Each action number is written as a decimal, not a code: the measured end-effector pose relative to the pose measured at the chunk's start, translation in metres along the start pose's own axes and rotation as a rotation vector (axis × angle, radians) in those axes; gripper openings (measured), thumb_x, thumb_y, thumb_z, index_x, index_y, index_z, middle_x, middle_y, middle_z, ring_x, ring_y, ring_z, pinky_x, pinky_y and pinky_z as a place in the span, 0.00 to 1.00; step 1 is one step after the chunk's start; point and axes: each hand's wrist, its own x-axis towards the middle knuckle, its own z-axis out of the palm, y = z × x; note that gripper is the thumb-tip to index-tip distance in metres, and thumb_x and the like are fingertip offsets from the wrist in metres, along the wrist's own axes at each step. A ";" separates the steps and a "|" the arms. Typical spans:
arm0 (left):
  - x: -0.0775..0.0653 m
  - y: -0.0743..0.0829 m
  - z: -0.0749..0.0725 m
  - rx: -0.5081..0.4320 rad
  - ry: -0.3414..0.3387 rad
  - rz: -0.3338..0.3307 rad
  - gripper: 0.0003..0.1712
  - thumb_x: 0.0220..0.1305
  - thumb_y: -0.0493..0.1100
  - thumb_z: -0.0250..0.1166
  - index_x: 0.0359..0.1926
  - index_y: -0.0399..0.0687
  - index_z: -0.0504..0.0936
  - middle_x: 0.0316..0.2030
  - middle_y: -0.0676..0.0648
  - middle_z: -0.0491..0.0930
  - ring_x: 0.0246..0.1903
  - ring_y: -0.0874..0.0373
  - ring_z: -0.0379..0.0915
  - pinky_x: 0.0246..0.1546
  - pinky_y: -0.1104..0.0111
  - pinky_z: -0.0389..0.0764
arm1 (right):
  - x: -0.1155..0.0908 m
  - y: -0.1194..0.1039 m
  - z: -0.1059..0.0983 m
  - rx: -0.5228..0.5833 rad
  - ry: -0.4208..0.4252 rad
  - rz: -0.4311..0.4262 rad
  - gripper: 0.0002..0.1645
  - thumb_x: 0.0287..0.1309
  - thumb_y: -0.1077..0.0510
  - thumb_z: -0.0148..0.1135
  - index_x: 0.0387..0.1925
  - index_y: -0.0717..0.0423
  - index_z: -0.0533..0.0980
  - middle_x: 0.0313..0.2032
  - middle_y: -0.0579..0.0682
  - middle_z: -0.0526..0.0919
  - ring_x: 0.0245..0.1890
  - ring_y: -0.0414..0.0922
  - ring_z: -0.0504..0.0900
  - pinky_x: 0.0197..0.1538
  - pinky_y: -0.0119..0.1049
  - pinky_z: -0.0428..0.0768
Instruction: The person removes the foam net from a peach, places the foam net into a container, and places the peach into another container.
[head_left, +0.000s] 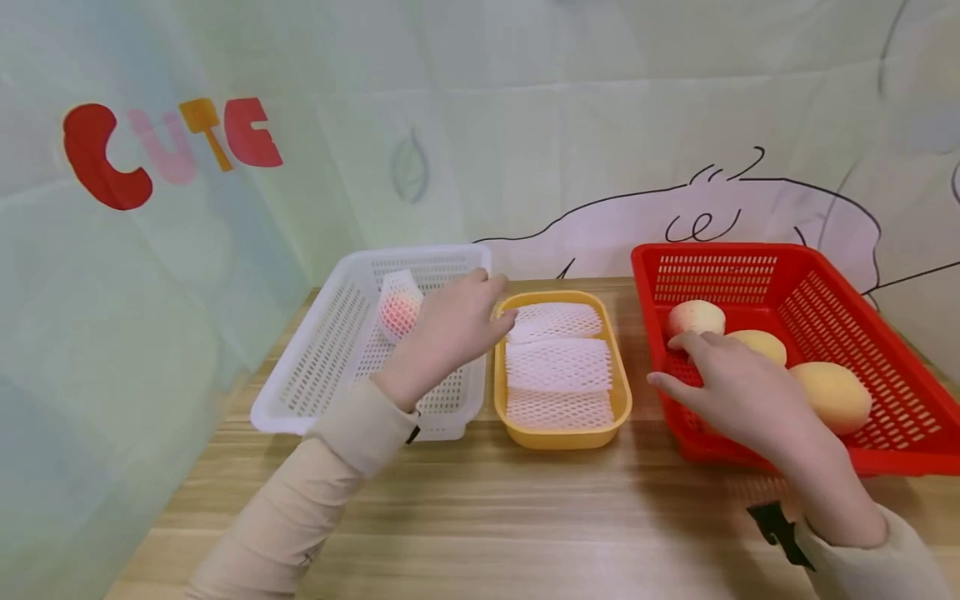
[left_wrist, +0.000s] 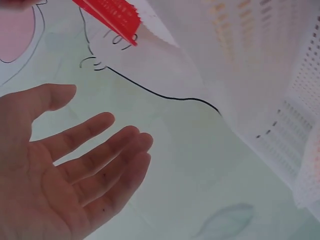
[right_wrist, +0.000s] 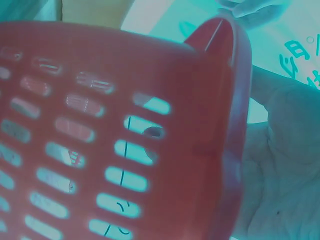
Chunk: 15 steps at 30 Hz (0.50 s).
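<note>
My left hand (head_left: pixel 453 325) is over the right side of the white basket (head_left: pixel 296 392), fingers toward the yellow tray (head_left: pixel 562 438); in the left wrist view it has spread, loosely bent fingers and a bare palm. Inside the white basket lies a pinkish-red round fruit (head_left: pixel 400 313) in a white foam net. Several white foam net sleeves (head_left: pixel 558 364) lie in the tray. My right hand (head_left: pixel 742 387) reaches over the near left wall of the red basket (head_left: pixel 885 461), fingertips at a pale peach-like fruit (head_left: pixel 696 317). Two yellow fruits (head_left: pixel 832 396) lie beside it, one partly hidden by the hand.
The three containers stand side by side on a wood-grain table (head_left: pixel 525 517), the yellow tray in the middle. A pale printed curtain (head_left: pixel 525 150) with coloured letters and line drawings hangs behind and to the left.
</note>
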 end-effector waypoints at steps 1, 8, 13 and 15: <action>0.002 -0.004 0.000 -0.006 -0.014 -0.008 0.23 0.67 0.52 0.56 0.57 0.45 0.75 0.45 0.43 0.79 0.35 0.51 0.77 0.29 0.62 0.80 | 0.000 -0.002 0.000 -0.003 -0.001 -0.001 0.38 0.55 0.35 0.62 0.57 0.58 0.72 0.48 0.61 0.80 0.42 0.53 0.79 0.41 0.54 0.80; 0.015 -0.034 0.004 -0.056 -0.070 -0.072 0.24 0.66 0.51 0.56 0.57 0.43 0.75 0.53 0.42 0.80 0.49 0.47 0.79 0.45 0.55 0.81 | -0.003 -0.011 0.006 -0.029 -0.003 -0.045 0.37 0.54 0.36 0.63 0.54 0.58 0.73 0.49 0.60 0.81 0.45 0.54 0.79 0.41 0.53 0.81; 0.023 -0.057 0.008 -0.098 -0.079 -0.128 0.26 0.66 0.51 0.55 0.60 0.42 0.73 0.58 0.41 0.77 0.57 0.44 0.74 0.54 0.52 0.77 | -0.003 -0.014 0.009 -0.062 0.006 -0.047 0.37 0.54 0.35 0.62 0.56 0.57 0.74 0.53 0.61 0.79 0.50 0.57 0.77 0.42 0.56 0.80; 0.026 -0.066 0.009 -0.110 -0.077 -0.148 0.26 0.66 0.51 0.55 0.60 0.42 0.73 0.59 0.40 0.76 0.58 0.43 0.73 0.57 0.51 0.75 | -0.003 -0.014 0.009 -0.065 0.015 -0.045 0.36 0.54 0.35 0.63 0.55 0.57 0.74 0.53 0.61 0.79 0.49 0.57 0.77 0.40 0.55 0.81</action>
